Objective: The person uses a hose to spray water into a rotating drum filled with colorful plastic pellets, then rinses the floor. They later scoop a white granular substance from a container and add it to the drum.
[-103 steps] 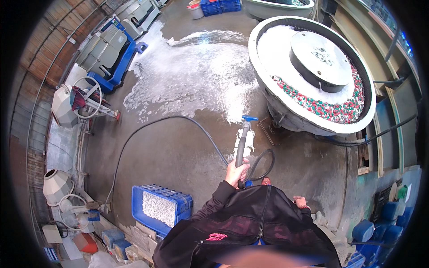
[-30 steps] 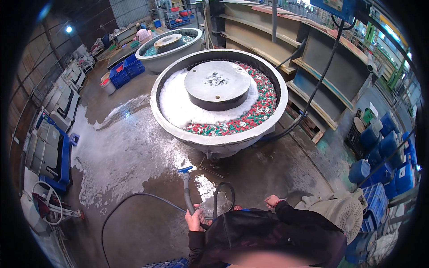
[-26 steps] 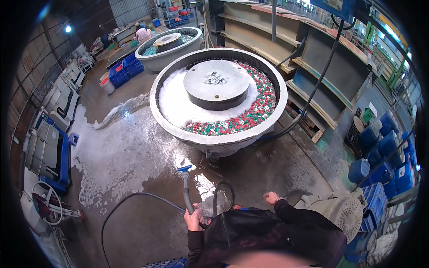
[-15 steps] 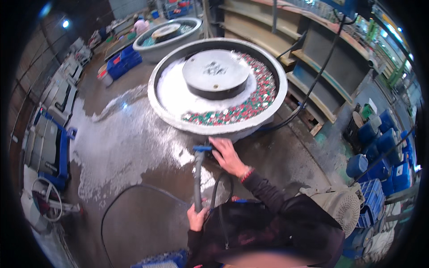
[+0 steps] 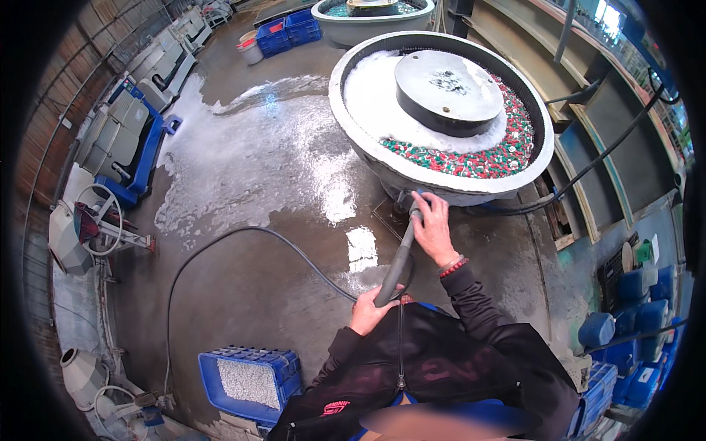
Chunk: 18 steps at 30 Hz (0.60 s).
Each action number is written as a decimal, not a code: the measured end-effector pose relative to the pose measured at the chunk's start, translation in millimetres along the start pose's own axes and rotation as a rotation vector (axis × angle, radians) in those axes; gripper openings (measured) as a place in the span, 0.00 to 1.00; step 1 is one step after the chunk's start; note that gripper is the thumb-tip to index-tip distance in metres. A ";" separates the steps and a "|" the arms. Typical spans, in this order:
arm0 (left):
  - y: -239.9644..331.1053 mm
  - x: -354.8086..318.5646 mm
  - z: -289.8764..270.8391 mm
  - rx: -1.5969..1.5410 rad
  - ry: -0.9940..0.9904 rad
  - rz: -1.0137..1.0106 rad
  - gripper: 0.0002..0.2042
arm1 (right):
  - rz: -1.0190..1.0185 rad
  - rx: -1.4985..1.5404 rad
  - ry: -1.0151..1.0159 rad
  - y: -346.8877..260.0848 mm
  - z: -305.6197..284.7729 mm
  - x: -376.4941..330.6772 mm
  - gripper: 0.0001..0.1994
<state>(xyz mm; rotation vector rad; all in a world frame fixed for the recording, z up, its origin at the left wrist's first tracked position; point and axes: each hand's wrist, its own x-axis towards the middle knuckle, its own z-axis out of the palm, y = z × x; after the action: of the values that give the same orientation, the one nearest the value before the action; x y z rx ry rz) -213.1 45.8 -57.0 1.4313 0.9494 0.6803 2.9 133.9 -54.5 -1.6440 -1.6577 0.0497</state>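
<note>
Near tub (image 5: pixel 368 140) sits ahead and right — drum (image 5: pixel 450 87) in the middle, loose pieces (image 5: pixel 471 161) round the drum's right and near sides. Second tub (image 5: pixel 368 31) behind it, further left. Wand (image 5: pixel 396 268) this side of the near one, hose (image 5: pixel 254 228) out left on the floor (image 5: pixel 235 294) — crate (image 5: pixel 291 369) lower left, jugs (image 5: pixel 635 284) far right

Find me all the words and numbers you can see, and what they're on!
Black jacket: pink lettering on the chest, which I won't copy out.
Round grey lid: dark marks, no readable words.
Blue jugs: any labels are too small to read.
Grey tube: no writing that I can see.
</note>
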 end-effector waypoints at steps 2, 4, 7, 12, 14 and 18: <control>1.6 2.3 1.3 0.027 -0.021 -0.004 0.16 | 0.045 -0.100 0.017 3.4 -8.5 0.1 0.31; 4.2 5.6 3.5 -0.013 -0.060 0.029 0.16 | 0.114 -0.232 0.022 10.1 -18.5 -3.8 0.33; 8.9 9.6 7.1 -0.001 -0.094 0.002 0.16 | 0.213 -0.166 -0.066 31.1 -34.2 -8.4 0.32; 17.2 16.3 14.4 0.000 -0.164 -0.001 0.15 | 0.210 0.019 -0.041 64.9 -40.9 -4.2 0.21; 20.2 18.5 16.3 -0.024 -0.185 0.004 0.15 | 0.251 -0.047 -0.048 71.5 -37.4 2.7 0.19; 24.3 22.0 20.3 -0.030 -0.191 -0.018 0.15 | 0.317 -0.173 -0.086 72.7 -32.5 14.0 0.19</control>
<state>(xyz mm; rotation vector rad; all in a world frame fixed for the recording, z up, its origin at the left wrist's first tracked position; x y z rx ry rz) -181.2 56.0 -38.0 1.4315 0.7989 0.5322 82.8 142.0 -64.1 -2.0510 -1.4821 0.1398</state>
